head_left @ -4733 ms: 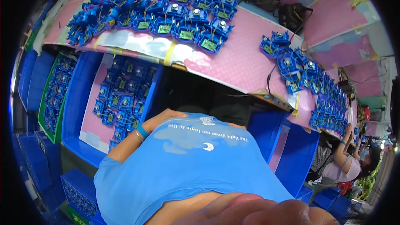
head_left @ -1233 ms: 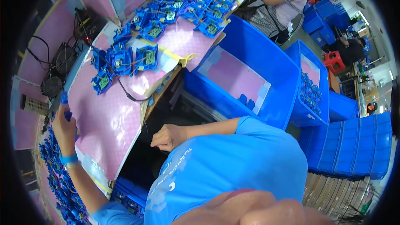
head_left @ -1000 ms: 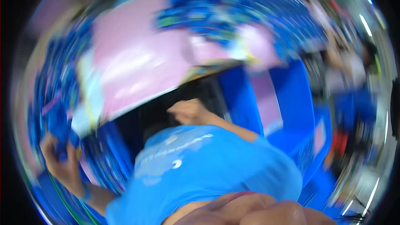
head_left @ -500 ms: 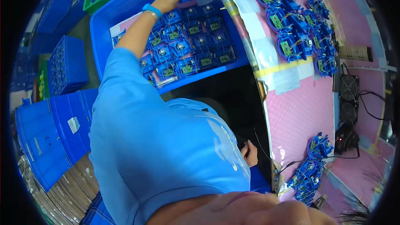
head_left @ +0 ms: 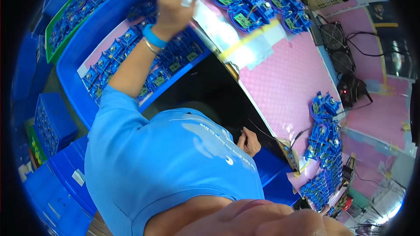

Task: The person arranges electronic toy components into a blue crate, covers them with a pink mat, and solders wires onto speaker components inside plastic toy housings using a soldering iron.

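My left hand (head_left: pixel 177 4), blurred by motion, is raised over the near edge of the workbench beside the large blue bin (head_left: pixel 72 76). A pale patch shows between its thumb and curved fingers, and no held unit can be made out. Inside the bin, several blue housings with green circuit boards (head_left: pixel 159 80) stand in rows, partly covered by my forearm. My right hand (head_left: pixel 249 142) stays low in front of my shirt, close to the bench edge, its fingers curled in with nothing visible in them. A thin dark wire passes near it.
More blue units with green boards (head_left: pixel 241 19) line the far bench, and a cluster of them (head_left: pixel 324 144) lies at its right end. Cooling fans (head_left: pixel 334 37) and cables sit behind. A green crate (head_left: pixel 51 57) and stacked blue bins (head_left: pixel 54 118) stand at the left.
My left hand has come out of the bin and moved over the bench edge, away from the blue unit it was touching. The camera view has turned. My right hand keeps its pose.
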A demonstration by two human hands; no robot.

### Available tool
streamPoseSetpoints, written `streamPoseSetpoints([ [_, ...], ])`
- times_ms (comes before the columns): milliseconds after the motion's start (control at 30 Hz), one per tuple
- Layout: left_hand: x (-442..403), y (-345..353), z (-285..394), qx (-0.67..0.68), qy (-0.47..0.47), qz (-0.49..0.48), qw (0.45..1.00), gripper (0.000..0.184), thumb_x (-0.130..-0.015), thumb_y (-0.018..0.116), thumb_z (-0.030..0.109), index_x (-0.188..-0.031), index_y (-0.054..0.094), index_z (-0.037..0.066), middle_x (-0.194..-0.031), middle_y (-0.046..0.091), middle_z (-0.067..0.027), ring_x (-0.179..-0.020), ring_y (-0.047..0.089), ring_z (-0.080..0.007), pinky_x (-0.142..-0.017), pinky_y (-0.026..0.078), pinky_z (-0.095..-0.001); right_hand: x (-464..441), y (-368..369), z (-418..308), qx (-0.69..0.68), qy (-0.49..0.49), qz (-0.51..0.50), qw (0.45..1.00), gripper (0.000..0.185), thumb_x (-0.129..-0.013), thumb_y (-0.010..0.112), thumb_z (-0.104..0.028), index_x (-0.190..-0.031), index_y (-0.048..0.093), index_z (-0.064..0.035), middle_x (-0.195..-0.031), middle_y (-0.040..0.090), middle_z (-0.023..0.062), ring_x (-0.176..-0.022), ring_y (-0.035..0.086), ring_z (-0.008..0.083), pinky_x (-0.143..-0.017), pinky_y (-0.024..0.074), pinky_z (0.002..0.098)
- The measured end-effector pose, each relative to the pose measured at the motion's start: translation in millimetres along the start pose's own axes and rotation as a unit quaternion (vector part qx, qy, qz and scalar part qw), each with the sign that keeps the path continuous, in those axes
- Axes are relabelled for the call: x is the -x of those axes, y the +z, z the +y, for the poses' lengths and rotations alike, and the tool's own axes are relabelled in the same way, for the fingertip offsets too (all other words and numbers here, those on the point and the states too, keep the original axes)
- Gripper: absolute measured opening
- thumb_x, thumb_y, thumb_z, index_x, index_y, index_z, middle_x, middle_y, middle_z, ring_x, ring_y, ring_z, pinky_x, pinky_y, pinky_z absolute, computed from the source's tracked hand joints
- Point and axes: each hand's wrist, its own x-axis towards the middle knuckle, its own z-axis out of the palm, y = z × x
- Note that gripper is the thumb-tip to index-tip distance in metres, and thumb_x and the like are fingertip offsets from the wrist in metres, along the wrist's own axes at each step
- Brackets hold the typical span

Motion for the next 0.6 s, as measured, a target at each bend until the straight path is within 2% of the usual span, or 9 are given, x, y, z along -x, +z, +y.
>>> streamPoseSetpoints([
  [33,-15,12,28,0.081,0.021,-0.055,0.995,0.022,-0.077,0.069,0.002,-0.098,0.068,0.011,-0.102,0.066,-0.0105,-0.100,0.063,-0.0313,-0.086,0.052,-0.0398,-1,3,3,-0.011,-0.002,-0.005,1.000,0.020,-0.081,0.065,0.008,-0.097,0.072,0.0002,-0.082,0.072,0.0143,-0.066,0.072,0.0232,-0.059,0.0556,0.0290],
  [100,-38,41,82,0.137,0.012,-0.111,0.984,0.016,-0.079,0.072,0.013,-0.094,0.067,0.011,-0.103,0.066,-0.0096,-0.102,0.063,-0.0287,-0.082,0.054,-0.0397,0,5,7,-0.016,-0.023,0.009,1.000,0.020,-0.078,0.065,0.009,-0.096,0.072,0.0013,-0.081,0.072,0.0146,-0.065,0.072,0.0231,-0.058,0.0555,0.0288],
  [167,-44,82,93,0.032,0.079,-0.209,0.974,0.027,-0.080,0.067,0.011,-0.107,0.063,0.006,-0.097,0.066,-0.0134,-0.089,0.065,-0.0292,-0.068,0.054,-0.0400,2,7,13,-0.023,-0.066,0.021,0.997,0.022,-0.077,0.064,0.011,-0.095,0.072,0.0015,-0.080,0.071,0.0148,-0.065,0.072,0.0232,-0.058,0.0556,0.0293],
  [200,-42,100,90,0.032,0.083,-0.206,0.974,0.027,-0.080,0.067,0.011,-0.107,0.063,0.006,-0.097,0.066,-0.0134,-0.089,0.065,-0.0292,-0.068,0.054,-0.0400,5,7,15,-0.023,-0.068,0.025,0.997,0.022,-0.077,0.064,0.011,-0.095,0.072,0.0015,-0.080,0.071,0.0148,-0.065,0.072,0.0232,-0.058,0.0556,0.0293],
  [267,-38,129,83,-0.082,0.121,-0.401,0.904,0.023,-0.083,0.066,0.016,-0.103,0.062,0.005,-0.093,0.066,-0.0145,-0.083,0.067,-0.0301,-0.064,0.053,-0.0422,10,7,18,-0.028,-0.068,0.042,0.996,0.023,-0.076,0.064,0.011,-0.096,0.072,0.0017,-0.080,0.071,0.0150,-0.065,0.071,0.0235,-0.058,0.0556,0.0294],
  [367,-50,135,91,-0.046,0.147,-0.437,0.886,0.018,-0.085,0.064,0.015,-0.099,0.060,0.005,-0.088,0.065,-0.0160,-0.081,0.067,-0.0314,-0.060,0.052,-0.0437,16,9,19,-0.028,-0.047,0.072,0.996,0.025,-0.076,0.063,0.012,-0.096,0.073,0.0015,-0.080,0.072,0.0152,-0.065,0.071,0.0236,-0.059,0.0557,0.0293],
  [467,-45,95,104,0.030,0.160,-0.324,0.932,0.010,-0.091,0.058,0.009,-0.100,0.057,0.005,-0.086,0.062,-0.0153,-0.082,0.067,-0.0303,-0.061,0.052,-0.0411,16,8,19,-0.021,-0.045,0.075,0.996,0.025,-0.076,0.063,0.012,-0.096,0.073,0.0010,-0.080,0.072,0.0154,-0.066,0.071,0.0237,-0.060,0.0557,0.0290],
  [500,-53,62,114,0.032,0.125,-0.351,0.927,0.012,-0.089,0.060,0.007,-0.101,0.056,0.006,-0.088,0.061,-0.0129,-0.083,0.067,-0.0286,-0.065,0.053,-0.0390,18,8,18,-0.018,-0.034,0.071,0.997,0.025,-0.077,0.063,0.012,-0.096,0.074,0.0004,-0.080,0.072,0.0154,-0.067,0.071,0.0243,-0.061,0.0561,0.0297],
  [600,-46,-28,93,-0.008,0.094,-0.277,0.956,0.030,-0.076,0.070,0.000,-0.102,0.057,0.008,-0.093,0.063,-0.0086,-0.085,0.066,-0.0275,-0.071,0.055,-0.0368,18,7,22,-0.038,-0.038,0.056,0.997,0.023,-0.078,0.063,0.012,-0.095,0.074,0.0009,-0.081,0.072,0.0161,-0.069,0.072,0.0259,-0.062,0.0565,0.0311],
])
